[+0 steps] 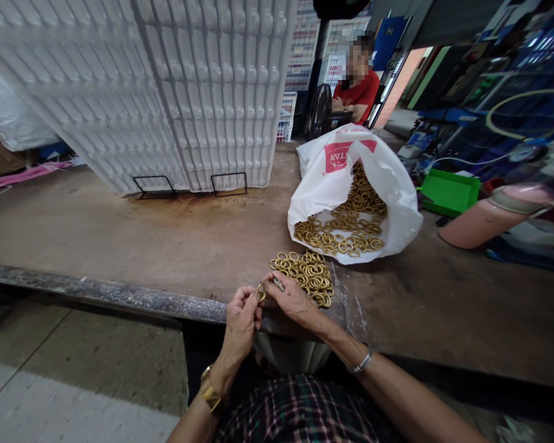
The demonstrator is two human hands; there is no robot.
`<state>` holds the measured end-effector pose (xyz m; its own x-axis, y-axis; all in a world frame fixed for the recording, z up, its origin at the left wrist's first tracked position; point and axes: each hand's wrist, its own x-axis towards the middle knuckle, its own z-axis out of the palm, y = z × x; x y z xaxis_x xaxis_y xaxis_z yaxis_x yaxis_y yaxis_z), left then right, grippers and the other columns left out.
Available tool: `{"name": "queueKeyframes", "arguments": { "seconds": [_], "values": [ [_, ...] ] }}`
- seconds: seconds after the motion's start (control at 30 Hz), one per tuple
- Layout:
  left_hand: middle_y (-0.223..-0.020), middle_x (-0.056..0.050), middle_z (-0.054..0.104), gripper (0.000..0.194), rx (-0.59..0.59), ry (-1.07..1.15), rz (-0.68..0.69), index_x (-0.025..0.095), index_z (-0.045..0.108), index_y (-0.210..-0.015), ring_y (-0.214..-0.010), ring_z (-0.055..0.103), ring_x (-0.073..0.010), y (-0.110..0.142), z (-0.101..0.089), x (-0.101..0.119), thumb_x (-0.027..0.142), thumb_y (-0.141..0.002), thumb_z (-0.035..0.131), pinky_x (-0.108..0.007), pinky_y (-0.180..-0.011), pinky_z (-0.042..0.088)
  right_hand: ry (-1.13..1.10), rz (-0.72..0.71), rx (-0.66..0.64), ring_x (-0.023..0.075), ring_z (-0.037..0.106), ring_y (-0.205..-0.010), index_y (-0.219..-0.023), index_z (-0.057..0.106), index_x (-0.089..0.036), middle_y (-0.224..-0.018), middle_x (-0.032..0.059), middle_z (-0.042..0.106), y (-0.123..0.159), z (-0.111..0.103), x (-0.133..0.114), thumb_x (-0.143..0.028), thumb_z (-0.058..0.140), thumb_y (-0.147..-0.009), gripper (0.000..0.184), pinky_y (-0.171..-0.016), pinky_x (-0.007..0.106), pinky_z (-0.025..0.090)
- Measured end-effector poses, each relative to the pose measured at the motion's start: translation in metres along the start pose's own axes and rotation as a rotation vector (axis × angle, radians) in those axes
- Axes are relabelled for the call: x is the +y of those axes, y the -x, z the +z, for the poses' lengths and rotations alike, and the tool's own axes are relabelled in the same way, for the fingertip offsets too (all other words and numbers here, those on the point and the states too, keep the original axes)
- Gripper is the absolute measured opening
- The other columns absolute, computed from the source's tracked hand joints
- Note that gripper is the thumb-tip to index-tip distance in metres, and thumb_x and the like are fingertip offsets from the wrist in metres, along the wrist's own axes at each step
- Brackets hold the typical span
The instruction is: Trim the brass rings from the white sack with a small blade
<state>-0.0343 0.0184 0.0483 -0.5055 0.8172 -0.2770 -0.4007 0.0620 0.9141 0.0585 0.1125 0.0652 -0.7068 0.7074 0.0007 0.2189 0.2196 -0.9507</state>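
My left hand (240,317) is closed at the table's front edge, pinching one brass ring (261,293) between thumb and fingers. Close beside it, my right hand (295,303) is closed on a small, thin metal tool (278,283); its tip is near the ring, and most of it is hidden in the fingers. A loose pile of brass rings (311,274) lies on the table just past my right hand. Behind the pile, a white plastic sack (399,215) with red print lies on its side, its mouth towards me and many more rings inside.
Tall stacks of white ribbed trays (212,92) stand at the back left against black wire bookends (229,184). To the right are a green tray (450,192) and a pinkish cylinder (489,215). Another person in a red top (362,95) sits beyond the wooden table (96,227), near a fan.
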Motion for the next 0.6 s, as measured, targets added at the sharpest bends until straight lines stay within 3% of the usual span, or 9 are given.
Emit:
{"name": "queueKeyframes", "arguments": {
  "seconds": [0.07, 0.17, 0.33, 0.6],
  "values": [
    [-0.048, 0.008, 0.045, 0.037, 0.008, -0.108, 0.038, 0.017, 0.048, -0.072, -0.037, 0.034, -0.0034, -0.0001, -0.0004, 0.0000, 0.052, -0.070, 0.062, -0.014, -0.034, 0.025, 0.053, -0.040, -0.015, 0.0112, 0.044, -0.063, -0.082, 0.057, -0.018, -0.067, -0.0027, 0.051, -0.0005, -0.0020, -0.0030, -0.036, 0.044, -0.083, 0.023, -0.059, 0.022, 0.034],
    [-0.048, 0.008, 0.043, 0.039, 0.023, -0.155, 0.060, 0.017, 0.049, -0.070, -0.037, 0.034, -0.0032, 0.0008, 0.0010, 0.0022, 0.054, -0.068, 0.062, -0.014, -0.035, 0.025, 0.089, -0.070, -0.060, 0.0108, 0.042, -0.059, -0.070, 0.055, -0.017, -0.062, -0.0030, 0.048, -0.0013, -0.0021, -0.0035, -0.035, 0.044, -0.082, 0.024, -0.056, 0.023, 0.032],
    [-0.052, 0.007, 0.045, 0.037, 0.006, -0.131, 0.008, 0.017, 0.050, -0.076, -0.038, 0.034, -0.0038, 0.0028, 0.0013, 0.0038, 0.052, -0.070, 0.061, -0.014, -0.034, 0.024, -0.013, 0.026, -0.059, 0.0084, 0.034, -0.050, -0.057, 0.042, -0.018, -0.051, -0.0057, 0.037, -0.0014, 0.0009, 0.0017, -0.038, 0.042, -0.082, 0.032, -0.048, 0.022, 0.027],
    [-0.050, 0.007, 0.043, 0.027, -0.019, -0.212, 0.063, 0.017, 0.053, -0.081, -0.041, 0.034, -0.0059, -0.0003, -0.0024, -0.0033, 0.043, -0.076, 0.058, -0.016, -0.040, 0.027, 0.003, 0.035, -0.026, 0.0087, 0.034, -0.051, -0.055, 0.040, -0.019, -0.052, -0.0057, 0.037, -0.0017, 0.0016, 0.0057, -0.037, 0.042, -0.081, 0.031, -0.049, 0.022, 0.026]
  ]
}}
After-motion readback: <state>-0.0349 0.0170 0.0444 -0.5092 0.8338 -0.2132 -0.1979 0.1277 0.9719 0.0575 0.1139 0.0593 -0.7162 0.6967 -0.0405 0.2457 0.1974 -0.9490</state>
